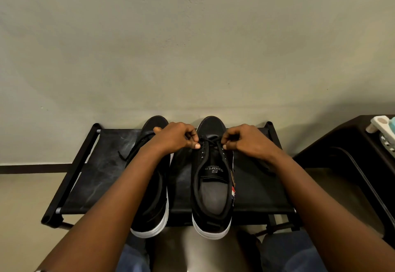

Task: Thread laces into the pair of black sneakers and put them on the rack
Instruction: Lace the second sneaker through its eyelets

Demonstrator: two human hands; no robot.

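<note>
Two black sneakers with white soles stand side by side on a low black rack [102, 171], toes toward the wall. The right sneaker [211, 186] shows its tongue and grey insole. A black lace [210, 141] crosses its lower eyelets. My left hand [179, 137] pinches one end of that lace at the left eyelet row. My right hand [245, 141] pinches the other end at the right eyelet row. The left sneaker [149, 207] lies partly under my left forearm, with a loose lace end [123, 156] trailing onto the rack.
The rack stands against a plain wall. To the right is a dark piece of furniture [342, 143] with a white and teal object [382, 128] on top. My knees in blue jeans [288, 252] are at the bottom edge.
</note>
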